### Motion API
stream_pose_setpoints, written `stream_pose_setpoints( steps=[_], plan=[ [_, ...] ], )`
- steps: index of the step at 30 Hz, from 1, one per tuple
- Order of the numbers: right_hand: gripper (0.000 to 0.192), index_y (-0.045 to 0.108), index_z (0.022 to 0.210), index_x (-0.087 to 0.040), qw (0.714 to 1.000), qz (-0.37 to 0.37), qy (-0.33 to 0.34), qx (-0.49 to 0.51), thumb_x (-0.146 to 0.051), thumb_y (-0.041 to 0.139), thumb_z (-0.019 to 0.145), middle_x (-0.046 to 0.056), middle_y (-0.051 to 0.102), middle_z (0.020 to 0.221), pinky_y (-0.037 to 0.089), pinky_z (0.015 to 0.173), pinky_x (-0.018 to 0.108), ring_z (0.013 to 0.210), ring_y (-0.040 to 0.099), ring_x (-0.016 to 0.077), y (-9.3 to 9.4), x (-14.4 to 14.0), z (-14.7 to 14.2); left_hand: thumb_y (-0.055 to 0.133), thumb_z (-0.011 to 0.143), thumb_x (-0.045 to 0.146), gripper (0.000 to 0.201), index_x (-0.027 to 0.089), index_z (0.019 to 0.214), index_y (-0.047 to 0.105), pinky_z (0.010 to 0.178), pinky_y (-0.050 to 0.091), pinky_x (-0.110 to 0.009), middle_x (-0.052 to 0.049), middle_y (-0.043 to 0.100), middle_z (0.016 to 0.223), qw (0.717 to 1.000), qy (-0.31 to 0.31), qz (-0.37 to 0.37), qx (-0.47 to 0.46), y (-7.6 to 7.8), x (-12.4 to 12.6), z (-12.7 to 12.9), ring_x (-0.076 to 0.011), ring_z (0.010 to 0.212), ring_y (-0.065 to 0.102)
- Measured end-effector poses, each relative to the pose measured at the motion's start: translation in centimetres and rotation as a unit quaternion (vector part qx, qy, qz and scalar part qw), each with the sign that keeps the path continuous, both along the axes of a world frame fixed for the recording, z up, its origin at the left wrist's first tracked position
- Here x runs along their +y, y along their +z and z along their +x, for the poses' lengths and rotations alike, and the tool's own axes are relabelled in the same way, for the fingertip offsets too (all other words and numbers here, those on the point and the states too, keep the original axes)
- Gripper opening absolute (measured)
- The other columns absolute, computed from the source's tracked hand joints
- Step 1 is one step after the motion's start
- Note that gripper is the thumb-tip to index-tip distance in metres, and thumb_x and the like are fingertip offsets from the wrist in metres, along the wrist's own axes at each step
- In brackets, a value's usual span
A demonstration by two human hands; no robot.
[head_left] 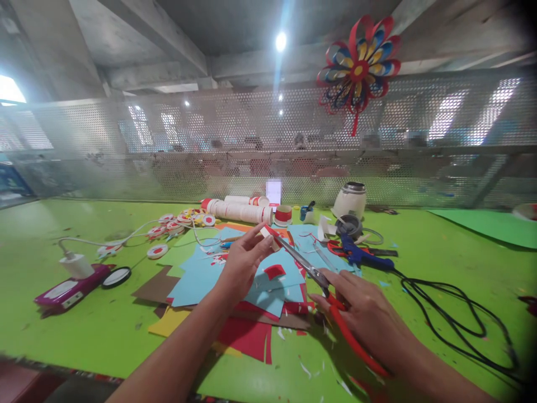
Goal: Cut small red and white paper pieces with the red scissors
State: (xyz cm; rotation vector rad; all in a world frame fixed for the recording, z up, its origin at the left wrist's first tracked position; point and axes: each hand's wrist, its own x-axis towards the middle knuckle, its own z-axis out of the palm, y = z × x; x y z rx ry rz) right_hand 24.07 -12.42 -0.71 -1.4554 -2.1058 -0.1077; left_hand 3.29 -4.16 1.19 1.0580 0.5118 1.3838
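Observation:
My left hand pinches a small red and white paper piece above a pile of blue paper sheets. In my right hand are red-handled scissors, whose blades point up-left and meet the paper piece. Red paper scraps lie on the blue sheets. Red, yellow and brown sheets stick out from under the pile.
A green table carries a blue glue gun with a black cord, white paper rolls, round red-white discs, a charger on a magenta device and a white jar. A perforated metal screen stands behind, with a paper flower hung on it.

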Motion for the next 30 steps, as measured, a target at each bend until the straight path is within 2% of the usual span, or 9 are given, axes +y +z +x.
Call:
stream_pose_setpoints(
  steps=[11, 20, 30],
  plan=[
    [0.040, 0.060, 0.118, -0.014, 0.999, -0.041, 0.007, 0.003, -0.040, 0.045, 0.091, 0.014, 0.069, 0.095, 0.050, 0.077, 0.043, 0.086, 0.063, 0.0266, -0.30, 0.03, -0.05, 0.073, 0.070, 0.022, 0.046, 0.015, 0.115, 0.063, 0.087, 0.047, -0.043, -0.011, 0.070, 0.096, 0.999, 0.004, -0.027, -0.023, 0.17, -0.07, 0.20, -0.0223, 0.090, 0.065],
    [0.039, 0.061, 0.116, -0.018, 0.999, -0.033, -0.013, -0.001, -0.043, 0.050, 0.088, 0.011, 0.068, 0.089, 0.051, 0.072, 0.041, 0.078, 0.064, 0.0254, 0.19, 0.07, -0.21, 0.070, 0.074, 0.021, 0.043, 0.019, 0.116, 0.063, 0.092, 0.045, -0.044, -0.008, 0.069, 0.096, 1.000, 0.009, 0.005, -0.023, -0.46, 0.20, 0.33, -0.0199, 0.090, 0.064],
    [0.038, 0.060, 0.117, -0.016, 0.998, -0.057, -0.001, -0.007, -0.039, 0.045, 0.091, 0.013, 0.068, 0.093, 0.050, 0.074, 0.041, 0.083, 0.063, 0.0262, 0.18, -0.23, -0.01, 0.072, 0.072, 0.021, 0.044, 0.019, 0.116, 0.064, 0.092, 0.045, -0.043, -0.009, 0.070, 0.095, 1.000, 0.011, -0.006, -0.021, -0.20, -0.10, 0.47, -0.0192, 0.087, 0.065]
  ],
)
